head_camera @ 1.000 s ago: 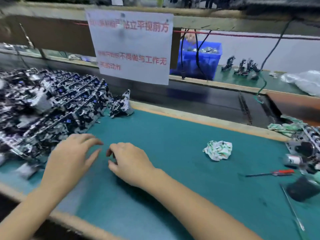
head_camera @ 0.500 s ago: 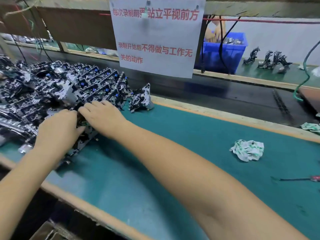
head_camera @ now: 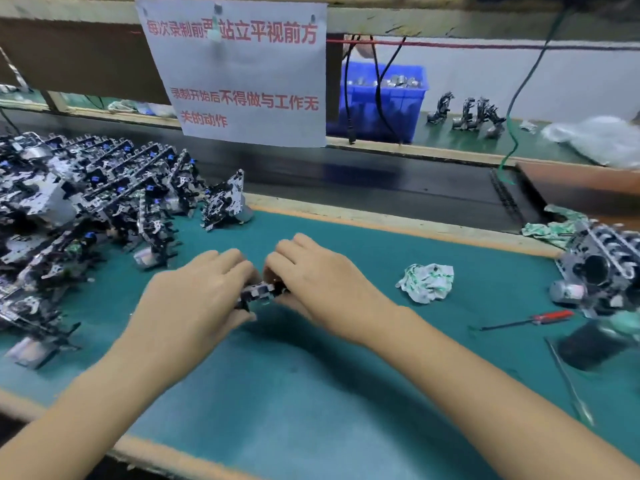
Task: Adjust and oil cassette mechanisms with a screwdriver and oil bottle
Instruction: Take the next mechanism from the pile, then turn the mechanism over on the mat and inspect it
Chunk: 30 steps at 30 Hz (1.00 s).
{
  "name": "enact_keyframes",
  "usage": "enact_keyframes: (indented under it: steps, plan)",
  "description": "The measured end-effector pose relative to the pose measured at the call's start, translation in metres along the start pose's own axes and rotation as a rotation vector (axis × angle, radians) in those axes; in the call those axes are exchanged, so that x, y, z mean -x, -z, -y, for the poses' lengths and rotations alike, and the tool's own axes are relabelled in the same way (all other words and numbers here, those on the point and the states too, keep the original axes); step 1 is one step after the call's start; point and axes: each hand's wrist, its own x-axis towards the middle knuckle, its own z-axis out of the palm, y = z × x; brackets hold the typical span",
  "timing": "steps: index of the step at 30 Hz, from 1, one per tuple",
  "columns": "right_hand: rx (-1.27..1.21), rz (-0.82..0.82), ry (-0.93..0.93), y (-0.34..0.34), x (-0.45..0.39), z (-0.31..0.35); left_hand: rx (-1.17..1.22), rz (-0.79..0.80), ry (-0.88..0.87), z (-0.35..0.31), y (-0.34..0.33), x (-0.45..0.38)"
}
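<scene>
- We held one cassette mechanism point(head_camera: 260, 293) between both hands, just above the green mat point(head_camera: 311, 393), near its middle.
- Left hand point(head_camera: 194, 296) gripped the mechanism's left end, fingers curled over the top, thumb underneath.
- Right hand point(head_camera: 318, 282) gripped the right end the same way; most of the part was hidden under our fingers.
- Pile of mechanisms point(head_camera: 86, 209) sat at the mat's left side, one standing tilted at the pile's right edge.
- Screwdriver point(head_camera: 526, 322) with a red handle lay at the mat's right side, untouched, well apart from both hands.
- A few more mechanisms point(head_camera: 599, 271) sat at the mat's right edge, just beyond the screwdriver.
- Crumpled rag point(head_camera: 427, 282) lay on the mat between our right hand and the screwdriver.
- Oil bottle: we could not pick it out; a dark blurred object point(head_camera: 588, 344) sat near the screwdriver, unclear what.
- Step, as we judged it: positioning a fresh unit for work, no adjusting or oiling begun.
- Next move likely called for freeing the right hand to reach the screwdriver while the left steadied the part.
</scene>
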Motion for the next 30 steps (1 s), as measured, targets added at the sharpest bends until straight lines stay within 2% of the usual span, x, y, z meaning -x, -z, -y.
enact_keyframes:
  steps: [5,11,14,16,18,21,23,30]
  plan:
    - [0.152,-0.137,-0.167,0.026,0.119,-0.029,0.090,-0.162,-0.357,-0.098,-0.027,-0.036]
    - [0.314,-0.229,-0.278,0.038,0.232,-0.044,0.170,-0.404,-0.597,-0.195,-0.062,-0.054]
    - [0.360,-0.211,-0.309,0.030,0.264,-0.044,0.282,-0.340,-0.667,-0.210,-0.078,-0.058]
    - [0.322,-0.201,-0.348,0.026,0.277,-0.045,0.416,-0.171,-0.599,-0.208,-0.089,-0.060]
    - [0.249,-0.193,-0.377,0.025,0.282,-0.045,0.638,0.026,-0.461,-0.199,-0.094,-0.062]
    - [0.127,-0.262,-0.425,0.025,0.281,-0.043,0.968,0.257,-0.271,-0.193,-0.099,-0.059]
    - [0.047,-0.346,-0.501,0.024,0.281,-0.042,1.035,0.298,-0.190,-0.193,-0.101,-0.056]
    - [-0.120,-0.544,-0.697,0.024,0.288,-0.047,1.039,0.345,-0.123,-0.193,-0.098,-0.055]
